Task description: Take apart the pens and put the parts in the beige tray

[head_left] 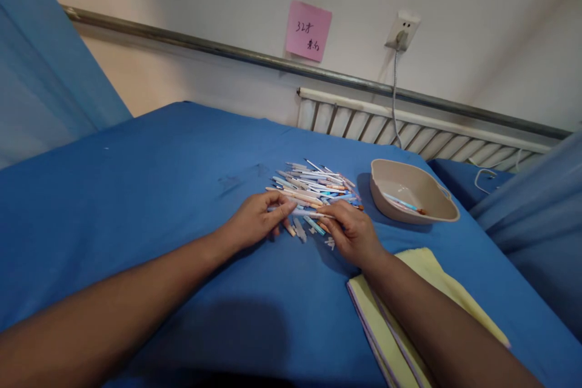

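Between my two hands lies a slim pale pen [305, 213], roughly level, just above a heap of pens. My left hand [261, 217] pinches its left end with thumb and fingers. The fingers of my right hand [350, 227] close on its thinner right end; whether that end is a separate refill I cannot tell. Behind and under the hands spreads the pile of pens and refills [313, 180], mostly white and pale, some blue or orange. Small pale pen parts [299, 229] lie at the near side of the pile.
Right of the pile stands a beige plastic basin [377, 194] with a few pens [402, 202] in it. A folded yellow cloth [422, 260] lies under my right forearm on the blue sheet [136, 194]. Behind are a radiator [359, 124], a metal rail [227, 53] and a plugged-in cord [394, 85].
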Demonstrator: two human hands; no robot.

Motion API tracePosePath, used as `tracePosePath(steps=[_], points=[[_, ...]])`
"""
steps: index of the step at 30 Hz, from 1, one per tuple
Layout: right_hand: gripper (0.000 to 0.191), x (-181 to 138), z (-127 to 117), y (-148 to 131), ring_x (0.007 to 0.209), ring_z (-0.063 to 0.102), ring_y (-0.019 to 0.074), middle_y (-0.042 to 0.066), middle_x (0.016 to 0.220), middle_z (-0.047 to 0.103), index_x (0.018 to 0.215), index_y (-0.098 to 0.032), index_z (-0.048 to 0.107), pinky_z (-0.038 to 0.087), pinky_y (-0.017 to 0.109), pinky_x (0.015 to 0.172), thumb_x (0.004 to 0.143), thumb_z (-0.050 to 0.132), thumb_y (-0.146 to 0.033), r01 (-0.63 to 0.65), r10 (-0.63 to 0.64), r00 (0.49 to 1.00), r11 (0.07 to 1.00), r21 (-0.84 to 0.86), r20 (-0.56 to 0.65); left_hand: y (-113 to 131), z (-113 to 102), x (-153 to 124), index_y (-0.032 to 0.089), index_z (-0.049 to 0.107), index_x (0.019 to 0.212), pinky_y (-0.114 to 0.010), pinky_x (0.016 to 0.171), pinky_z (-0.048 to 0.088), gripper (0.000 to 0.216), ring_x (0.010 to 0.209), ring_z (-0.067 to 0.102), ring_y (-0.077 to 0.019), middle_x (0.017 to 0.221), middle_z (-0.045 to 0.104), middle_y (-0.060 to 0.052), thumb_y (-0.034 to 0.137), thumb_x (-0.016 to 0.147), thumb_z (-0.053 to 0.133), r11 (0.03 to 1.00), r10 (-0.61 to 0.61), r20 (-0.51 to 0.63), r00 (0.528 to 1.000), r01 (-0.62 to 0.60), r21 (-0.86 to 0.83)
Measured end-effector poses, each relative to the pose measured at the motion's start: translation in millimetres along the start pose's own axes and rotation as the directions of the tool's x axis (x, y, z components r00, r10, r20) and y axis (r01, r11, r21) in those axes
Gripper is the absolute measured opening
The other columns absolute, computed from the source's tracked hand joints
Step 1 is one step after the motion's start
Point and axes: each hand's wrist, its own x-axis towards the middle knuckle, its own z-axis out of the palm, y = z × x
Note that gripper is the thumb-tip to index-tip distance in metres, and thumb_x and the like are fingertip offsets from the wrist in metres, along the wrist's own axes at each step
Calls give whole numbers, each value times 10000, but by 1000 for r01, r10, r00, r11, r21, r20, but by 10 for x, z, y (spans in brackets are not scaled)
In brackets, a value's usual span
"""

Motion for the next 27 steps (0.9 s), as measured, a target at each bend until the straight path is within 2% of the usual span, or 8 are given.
tracePosePath(steps=[3,8,11,15,17,20,23,27], points=[[212,-4,5,7,807,576,186,67,871,622,1061,-225,600,463,304,716,899,465,-213,-10,10,1000,1000,-21,-2,11,-11,-4,152,507,680,-169,346,327,334,352,421,-57,480,523,45,463,785,567,997,-69,27,997,70,-32],[178,12,16,7,784,583,169,51,834,634,999,-211,627,457,282,705,890,486,-205,-31,31,1000,999,41,-5,11,-8,-7,159,499,716,-222,525,443,250,535,556,-97,601,590,32,273,660,714,992,59,-69,996,-66,-104],[159,21,15,14,760,589,165,41,807,645,954,-208,640,458,278,692,885,497,-221,-52,52,999,995,81,7,-13,-17,0,160,504,746,-246,569,459,239,577,572,-114,640,582,29,252,661,709,991,97,-50,994,-101,-90],[167,18,10,39,775,598,167,40,822,656,968,-212,645,465,283,705,877,505,-217,-62,61,998,995,79,12,-13,-51,-14,156,564,807,-260,625,462,165,665,579,-139,720,610,-2,297,751,630,971,190,36,981,-194,138],[179,12,14,48,791,600,171,45,841,659,993,-218,643,467,293,718,875,509,-210,-48,46,999,997,65,22,4,-63,-34,170,615,908,-276,717,464,185,774,593,-160,837,651,-24,319,820,549,921,259,132,957,-286,265],[192,5,32,49,805,606,173,48,863,666,1015,-228,640,473,300,727,876,509,-208,-20,16,998,998,56,60,26,-59,-65,228,617,1083,-293,853,427,272,950,587,-189,1033,668,-33,336,873,480,835,321,269,908,-405,372],[183,1,39,43,815,618,167,47,886,676,1018,-221,634,481,288,726,865,533,-224,-13,7,997,997,78,75,29,-40,-73,247,622,1085,-266,827,423,279,947,590,-186,1026,674,-24,341,897,439,811,305,322,896,-422,405],[123,9,-7,49,707,618,147,25,804,680,923,-202,647,473,249,634,819,594,-240,-119,115,993,986,115,39,11,-35,-46,207,650,947,-222,691,416,252,752,575,-150,826,656,-4,331,881,441,845,235,297,926,-345,408]])
